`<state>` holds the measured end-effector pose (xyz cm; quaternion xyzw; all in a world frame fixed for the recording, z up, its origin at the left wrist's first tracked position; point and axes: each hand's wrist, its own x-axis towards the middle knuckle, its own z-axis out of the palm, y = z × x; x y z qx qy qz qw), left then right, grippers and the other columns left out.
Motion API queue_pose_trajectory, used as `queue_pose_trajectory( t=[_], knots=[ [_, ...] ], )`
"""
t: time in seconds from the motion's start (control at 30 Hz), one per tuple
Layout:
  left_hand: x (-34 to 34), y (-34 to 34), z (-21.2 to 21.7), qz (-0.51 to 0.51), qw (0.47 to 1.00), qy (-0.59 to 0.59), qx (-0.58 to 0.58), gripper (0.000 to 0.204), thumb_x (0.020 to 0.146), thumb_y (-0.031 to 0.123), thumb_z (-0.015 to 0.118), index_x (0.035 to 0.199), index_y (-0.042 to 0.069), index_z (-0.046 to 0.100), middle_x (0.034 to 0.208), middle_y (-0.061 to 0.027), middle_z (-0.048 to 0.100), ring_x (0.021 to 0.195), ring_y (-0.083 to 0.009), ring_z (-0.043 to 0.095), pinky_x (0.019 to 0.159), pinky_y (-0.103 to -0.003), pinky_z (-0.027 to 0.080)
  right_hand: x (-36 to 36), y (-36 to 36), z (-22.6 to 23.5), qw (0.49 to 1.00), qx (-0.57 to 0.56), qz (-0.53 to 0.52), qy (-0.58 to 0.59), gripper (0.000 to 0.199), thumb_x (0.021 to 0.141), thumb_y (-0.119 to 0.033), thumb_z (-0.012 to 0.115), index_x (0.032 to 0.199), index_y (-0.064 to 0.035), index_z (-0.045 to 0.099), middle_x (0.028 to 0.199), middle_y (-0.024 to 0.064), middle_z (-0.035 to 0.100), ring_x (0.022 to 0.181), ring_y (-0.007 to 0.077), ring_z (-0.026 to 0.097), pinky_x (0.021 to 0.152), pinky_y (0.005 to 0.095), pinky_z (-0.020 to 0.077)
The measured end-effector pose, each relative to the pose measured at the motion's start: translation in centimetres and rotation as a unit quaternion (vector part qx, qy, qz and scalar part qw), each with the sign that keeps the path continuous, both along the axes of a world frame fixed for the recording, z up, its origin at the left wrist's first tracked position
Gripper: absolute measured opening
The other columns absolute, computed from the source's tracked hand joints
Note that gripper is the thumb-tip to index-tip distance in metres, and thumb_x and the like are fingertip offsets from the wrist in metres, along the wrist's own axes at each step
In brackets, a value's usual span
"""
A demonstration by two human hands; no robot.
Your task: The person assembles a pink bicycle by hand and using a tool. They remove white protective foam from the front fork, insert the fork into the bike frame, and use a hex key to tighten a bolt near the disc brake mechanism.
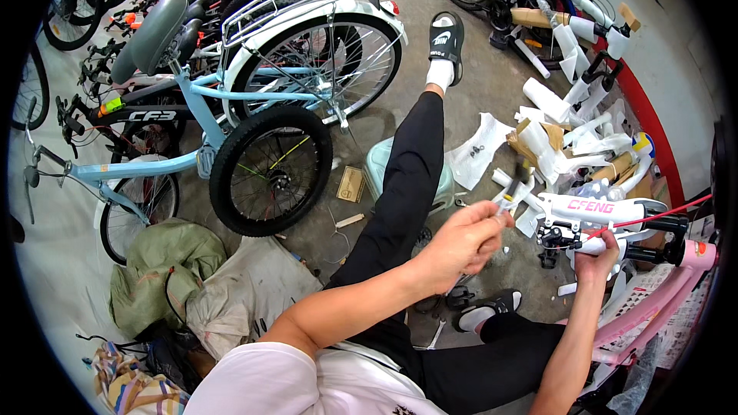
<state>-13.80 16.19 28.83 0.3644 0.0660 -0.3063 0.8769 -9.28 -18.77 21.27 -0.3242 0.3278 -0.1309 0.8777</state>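
My left hand [466, 240] is closed around a slim hand tool [510, 194] with a dark and yellow upper end; its exact kind is not clear. At the right, my right hand [596, 260] grips the lower white leg of a bicycle fork [590, 207] with pink lettering. The fork joins a pink bicycle frame [646, 303] that lies tilted beside my right leg. Between the hands, a black brake caliper [552, 240] sits at the fork. A red cable [661, 214] runs across the fork toward the right edge.
A light blue bicycle [204, 92] and a loose black-tyred wheel [270, 170] stand at the left. Beside my left leg is a pale green stool [378, 169]. White wrapping [550, 100] litters the right-hand floor. A spanner [437, 333] lies between my legs. Sacks [165, 269] lie lower left.
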Motion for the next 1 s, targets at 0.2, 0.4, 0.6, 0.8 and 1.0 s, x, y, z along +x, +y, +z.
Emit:
queue_pose_trajectory(
  t=[0.2, 0.4, 0.6, 0.8, 1.0],
  knots=[
    [0.7, -2.3, -17.5, 0.116, 0.889, -0.139, 0.420, 0.022, 0.098, 0.022, 0.054, 0.092, 0.003, 0.064, 0.069, -0.0010, 0.055, 0.059, -0.0120, 0.049, 0.054, -0.030, 0.040, 0.7, -0.5, -1.3, 1.000, 0.015, 0.015, 0.002, 0.010, 0.074, -0.007, 0.058, 0.083, -0.0044, 0.055, 0.077, 0.0065, 0.057, 0.073, 0.0229, 0.058, 0.085, 0.0417, 0.0504],
    [-1.7, -5.4, -27.7, -0.252, 0.750, -0.008, 0.611, 0.036, 0.086, 0.020, 0.054, 0.109, -0.003, 0.068, 0.116, -0.0258, 0.066, 0.112, -0.0401, 0.063, 0.092, -0.046, 0.049, -0.3, -1.6, -1.0, 1.000, -0.015, -0.004, 0.006, 0.009, 0.071, -0.007, 0.060, 0.078, -0.0047, 0.056, 0.077, 0.0091, 0.059, 0.073, 0.0253, 0.059, 0.082, 0.0415, 0.0510],
    [-4.7, -2.3, -32.3, -0.268, 0.622, -0.132, 0.724, 0.029, 0.083, 0.021, 0.061, 0.103, 0.002, 0.072, 0.105, -0.0218, 0.071, 0.098, -0.0395, 0.069, 0.084, -0.048, 0.054, -0.4, -1.3, -1.8, 1.000, -0.004, -0.004, -0.007, 0.028, 0.071, -0.007, 0.061, 0.098, -0.0017, 0.056, 0.081, 0.0086, 0.059, 0.073, 0.0243, 0.060, 0.074, 0.0383, 0.0533],
    [-4.2, -1.9, -33.2, -0.309, 0.582, -0.172, 0.732, 0.021, 0.079, 0.018, 0.062, 0.089, 0.005, 0.075, 0.095, -0.0190, 0.073, 0.087, -0.0369, 0.072, 0.075, -0.049, 0.056, 0.5, 0.1, -1.9, 0.995, 0.044, 0.060, -0.060, 0.033, 0.077, -0.012, 0.061, 0.107, 0.0013, 0.056, 0.090, 0.0152, 0.061, 0.080, 0.0306, 0.062, 0.077, 0.0455, 0.0543],
    [-4.7, -2.6, -30.6, -0.359, 0.535, -0.114, 0.756, 0.033, 0.085, 0.020, 0.064, 0.115, 0.004, 0.069, 0.122, -0.0215, 0.065, 0.115, -0.0382, 0.061, 0.097, -0.046, 0.049, 0.6, 1.5, 0.5, 0.997, 0.051, -0.053, -0.017, 0.019, 0.077, 0.000, 0.061, 0.093, 0.0010, 0.051, 0.080, 0.0110, 0.052, 0.071, 0.0240, 0.055, 0.071, 0.0371, 0.0511]
  ],
)
